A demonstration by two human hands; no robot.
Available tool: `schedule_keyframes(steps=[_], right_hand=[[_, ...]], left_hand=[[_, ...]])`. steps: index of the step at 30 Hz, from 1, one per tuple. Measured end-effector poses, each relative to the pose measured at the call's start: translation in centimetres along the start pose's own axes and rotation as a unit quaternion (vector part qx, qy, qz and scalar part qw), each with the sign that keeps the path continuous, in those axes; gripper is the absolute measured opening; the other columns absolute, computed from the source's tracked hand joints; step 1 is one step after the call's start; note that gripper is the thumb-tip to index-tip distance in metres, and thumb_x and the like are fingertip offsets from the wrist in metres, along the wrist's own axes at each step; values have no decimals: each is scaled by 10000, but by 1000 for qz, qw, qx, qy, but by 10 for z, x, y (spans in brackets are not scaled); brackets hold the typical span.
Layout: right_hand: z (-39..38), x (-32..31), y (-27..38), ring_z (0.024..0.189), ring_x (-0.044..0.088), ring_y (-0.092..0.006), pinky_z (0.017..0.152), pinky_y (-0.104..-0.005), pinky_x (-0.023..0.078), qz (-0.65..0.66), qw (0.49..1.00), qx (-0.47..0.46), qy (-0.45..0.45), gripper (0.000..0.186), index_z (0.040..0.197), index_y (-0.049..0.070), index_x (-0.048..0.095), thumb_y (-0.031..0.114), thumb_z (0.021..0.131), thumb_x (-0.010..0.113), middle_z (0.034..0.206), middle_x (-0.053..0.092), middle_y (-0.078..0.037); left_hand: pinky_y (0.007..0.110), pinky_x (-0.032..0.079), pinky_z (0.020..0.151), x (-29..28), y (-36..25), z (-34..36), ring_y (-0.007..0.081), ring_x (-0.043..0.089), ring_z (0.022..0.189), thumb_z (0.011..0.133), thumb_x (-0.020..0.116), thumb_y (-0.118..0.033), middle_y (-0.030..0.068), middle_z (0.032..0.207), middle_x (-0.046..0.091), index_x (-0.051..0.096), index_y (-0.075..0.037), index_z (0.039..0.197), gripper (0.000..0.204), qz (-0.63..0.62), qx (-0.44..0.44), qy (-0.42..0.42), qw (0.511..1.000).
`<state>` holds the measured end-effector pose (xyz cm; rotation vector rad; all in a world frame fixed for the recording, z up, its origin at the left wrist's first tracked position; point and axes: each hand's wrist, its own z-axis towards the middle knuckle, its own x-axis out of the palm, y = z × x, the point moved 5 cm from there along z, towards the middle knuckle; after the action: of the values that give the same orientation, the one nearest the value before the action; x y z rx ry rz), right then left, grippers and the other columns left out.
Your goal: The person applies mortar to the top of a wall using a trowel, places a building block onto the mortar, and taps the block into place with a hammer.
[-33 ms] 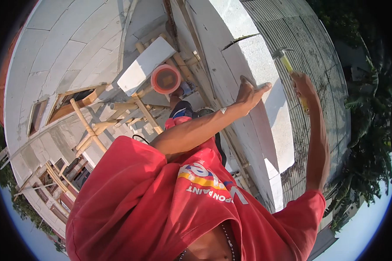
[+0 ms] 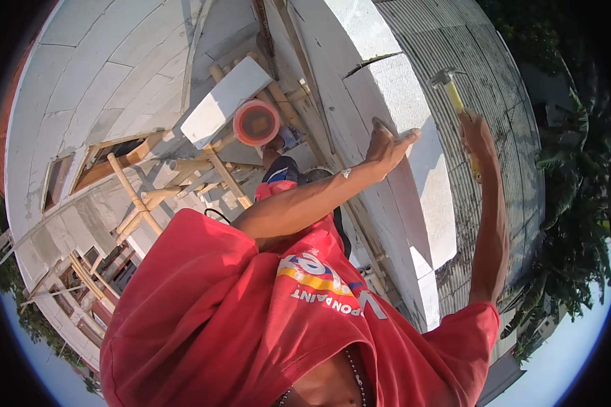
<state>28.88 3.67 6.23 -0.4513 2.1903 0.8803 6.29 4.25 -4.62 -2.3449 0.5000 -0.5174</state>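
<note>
My left hand lies flat against the edge of a white wall block at the top of a wall, thumb spread, holding nothing. My right hand is raised beside it and closed on the yellow handle of a hammer. The metal hammer head points up, above the far right end of the block. My red shirt fills the lower part of the view.
An orange bucket and a loose white block sit on a bamboo scaffold below me. A white block wall with a wooden window frame stands at left. A corrugated roof and trees lie at right.
</note>
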Motion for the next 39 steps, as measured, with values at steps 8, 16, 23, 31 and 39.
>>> schedule_keyframes(steps=[8, 16, 23, 31, 39], right_hand=[[-129, 23, 45, 477, 451, -122, 420, -318, 359, 34, 885, -244, -396, 354, 1182, -20, 491, 319, 1127, 407, 687, 522, -75], [-122, 61, 66, 501, 622, -357, 465, -463, 474, -70, 961, -181, -198, 327, 1233, -11, 491, 285, 1096, 485, 661, 617, -225], [-171, 75, 33, 595, 577, -423, 584, -504, 422, 119, 977, -89, -150, 433, 1067, 13, 534, 441, 1087, 466, 657, 588, -204], [-469, 268, -155, 472, 277, -26, 414, -221, 192, 689, 667, 278, -57, 355, 995, 116, 590, 458, 1065, 528, 646, 386, 70], [-586, 382, -475, 467, 313, -108, 419, -259, 316, 769, 120, 151, -610, 334, 797, 167, 432, 342, 1081, 431, 639, 353, 36]], left_hand=[[450, 408, 1161, -3, -4, -10, 449, 441, 1411, 883, 703, -571, 357, 1563, 324, -9, 150, 1566, 1222, 72, -8, -45, 996], [435, 505, 1049, -16, -14, -9, 426, 559, 1305, 857, 752, -558, 386, 1441, 471, 20, 168, 1553, 1244, 56, 11, -51, 997], [560, 512, 972, -7, -6, -3, 333, 549, 1251, 880, 772, -531, 249, 1436, 483, 310, 100, 1471, 979, -50, 28, 19, 998], [399, 519, 1011, 50, -14, -150, 319, 517, 1369, 1019, 551, -571, 241, 1435, 567, 531, 62, 1427, 754, 306, -72, 351, 882], [519, 537, 853, 262, 49, -90, 408, 724, 842, 956, 416, -779, 243, 850, 734, 740, 14, 1081, 865, 602, 585, 316, 441]])
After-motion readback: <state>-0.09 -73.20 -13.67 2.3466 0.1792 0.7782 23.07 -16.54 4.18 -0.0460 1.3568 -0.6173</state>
